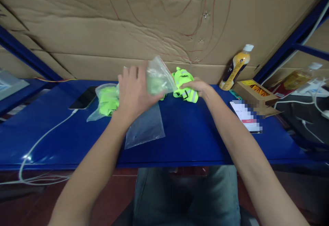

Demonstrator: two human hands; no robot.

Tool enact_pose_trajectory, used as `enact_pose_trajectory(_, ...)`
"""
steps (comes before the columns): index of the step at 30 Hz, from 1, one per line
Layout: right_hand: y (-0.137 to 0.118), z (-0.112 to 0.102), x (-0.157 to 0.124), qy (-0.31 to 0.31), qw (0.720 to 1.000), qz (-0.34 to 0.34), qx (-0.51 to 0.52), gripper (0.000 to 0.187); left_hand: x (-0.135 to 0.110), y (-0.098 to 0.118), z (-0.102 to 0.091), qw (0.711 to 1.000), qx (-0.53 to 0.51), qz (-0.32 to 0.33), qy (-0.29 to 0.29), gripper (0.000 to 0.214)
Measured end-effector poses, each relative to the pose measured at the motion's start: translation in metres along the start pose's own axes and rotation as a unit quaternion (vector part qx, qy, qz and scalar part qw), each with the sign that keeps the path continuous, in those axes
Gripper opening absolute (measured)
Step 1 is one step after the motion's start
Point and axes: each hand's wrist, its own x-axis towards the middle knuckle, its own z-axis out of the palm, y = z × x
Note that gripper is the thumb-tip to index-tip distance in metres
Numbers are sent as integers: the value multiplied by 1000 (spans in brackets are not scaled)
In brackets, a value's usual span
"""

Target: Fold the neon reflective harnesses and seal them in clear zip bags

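Observation:
My left hand point(133, 90) grips a clear zip bag point(160, 70) between thumb and fingers, its mouth with the red line facing right. My right hand point(199, 87) is closed on a bundled neon-yellow reflective strap point(189, 94) with grey bands and a black buckle, right beside the bag's mouth. The back of my left hand hides part of the bag, and something greenish shows through its plastic. Below that hand, another clear plastic bag point(145, 128) lies flat on the blue table point(190, 133). To the left sits a clear bag with neon-yellow material point(108, 102) inside.
A dark phone point(83, 97) with a white cable point(46, 135) lies at left. On the right are a yellow drink bottle point(236, 68), an open cardboard box point(257, 92) and a phone with a lit screen point(245, 116). A cardboard sheet point(102, 23) stands behind the table.

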Motion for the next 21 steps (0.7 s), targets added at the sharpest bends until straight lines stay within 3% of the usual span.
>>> enact_pose_trajectory(3,4,-33,-5,-20,991,-40,126,28,-14,12,7,991,49,99,-71,121)
enact_pose_trajectory(6,6,-58,-5,-57,960,-96,256,35,-26,21,23,978,80,151,-118,143)
enact_pose_trajectory(9,2,-70,-2,-74,954,-158,242,50,-28,21,35,977,62,168,-116,151)
enact_pose_trajectory(11,-5,-70,0,-39,961,-212,175,58,-19,22,36,980,-22,178,-85,138)
enact_pose_trajectory(13,-15,-64,-1,41,954,-288,73,64,-4,30,34,972,-179,146,-46,106)
enact_pose_trajectory(14,-21,-59,-2,87,941,-326,12,65,6,37,33,954,-277,111,-33,89)
enact_pose_trajectory(15,-27,-53,-5,127,923,-359,-49,65,16,47,32,922,-380,63,-29,75)
enact_pose_trajectory(17,-39,-42,-13,161,886,-408,-153,65,38,68,32,822,-567,-22,-51,62)
enact_pose_trajectory(19,-49,-34,-22,134,856,-452,-213,71,60,87,35,700,-706,-74,-74,46)
enact_pose_trajectory(21,-56,-34,-25,81,837,-490,-231,82,77,97,41,611,-782,-123,-28,29)
